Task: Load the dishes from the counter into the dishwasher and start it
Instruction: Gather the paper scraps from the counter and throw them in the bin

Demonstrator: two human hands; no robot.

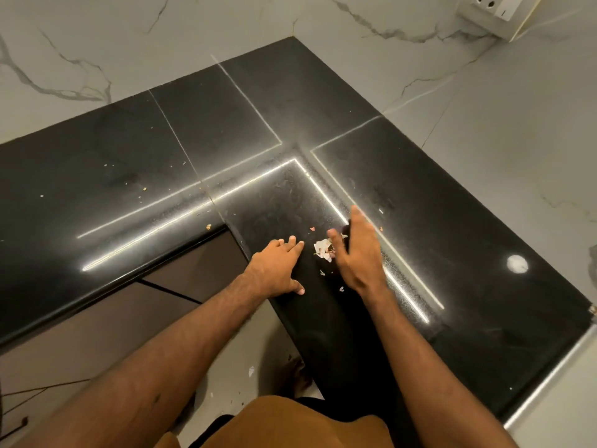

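Two hands are down on the black counter (129, 176) near its inner corner. The left hand (277, 266) lies flat, fingers straight, holding nothing. The right hand (355, 253) stands on edge, fingers straight too, nothing gripped, just beside a small pile of scraps (323, 248) between the hands. A few crumbs (208, 226) sit further left.

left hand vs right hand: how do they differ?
The left hand lies palm down at the counter edge; the right hand stands on its side, palm facing left. The left hand looks sharp; the right hand is blurred. Both have straight fingers, hold nothing and flank the scraps.
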